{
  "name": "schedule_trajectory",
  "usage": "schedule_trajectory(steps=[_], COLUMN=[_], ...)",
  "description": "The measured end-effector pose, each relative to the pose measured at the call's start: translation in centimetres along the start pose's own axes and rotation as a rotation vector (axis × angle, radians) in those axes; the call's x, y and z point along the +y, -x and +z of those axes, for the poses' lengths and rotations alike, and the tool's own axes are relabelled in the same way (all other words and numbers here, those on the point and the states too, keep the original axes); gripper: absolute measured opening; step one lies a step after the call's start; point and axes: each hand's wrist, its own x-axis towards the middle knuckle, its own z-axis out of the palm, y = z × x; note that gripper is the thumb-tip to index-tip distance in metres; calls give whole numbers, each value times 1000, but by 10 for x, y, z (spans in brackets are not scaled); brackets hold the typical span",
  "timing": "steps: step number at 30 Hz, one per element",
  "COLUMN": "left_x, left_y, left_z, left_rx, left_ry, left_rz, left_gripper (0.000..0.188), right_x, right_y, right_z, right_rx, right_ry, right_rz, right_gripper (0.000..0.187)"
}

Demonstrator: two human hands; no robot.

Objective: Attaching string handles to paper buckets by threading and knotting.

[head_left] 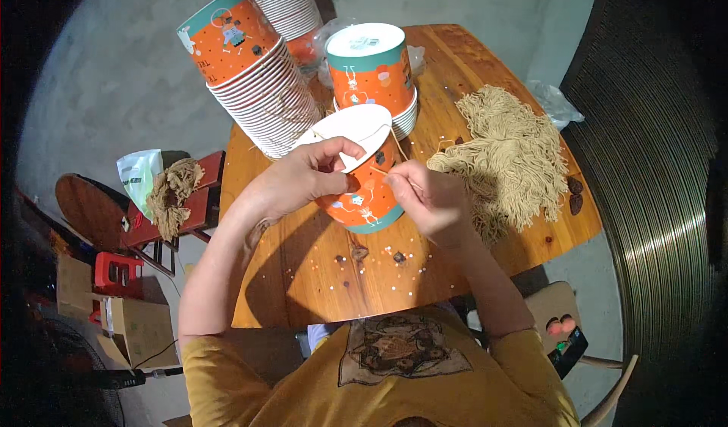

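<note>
An orange paper bucket (356, 207) with a teal band and cartoon figures is tilted over the wooden table (303, 275), its white inside facing up and left. My left hand (307, 173) grips its rim, fingers inside and thumb on the outer wall. A thin tan cord (399, 145) loops over the rim beside the printed side. My right hand (431, 199) is closed in a pinch on the cord, close against the bucket's outer wall. To the right lies a large heap of tan cords (519, 158).
Tall nested bucket stacks (262, 97) stand at the back left, with a shorter inverted stack (369, 78) behind my hands. Clear plastic (557, 102) lies by the far right edge. Left of the table, a stool (163, 226) bears tangled cord. Small white dots litter the tabletop.
</note>
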Motion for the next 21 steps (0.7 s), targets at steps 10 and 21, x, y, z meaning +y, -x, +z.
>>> schedule_trajectory(steps=[10,21], left_x=[-1,-3], left_y=[0,1], left_z=[5,7], left_rx=[-10,21], left_ry=[9,-51], left_rz=[36,55], left_gripper=[29,37], right_x=[-11,3], right_y=[-4,-8], right_z=[-1,4], right_rx=[-14,-4], right_ry=[-103,-246], right_rz=[180,178], right_gripper=[11,15])
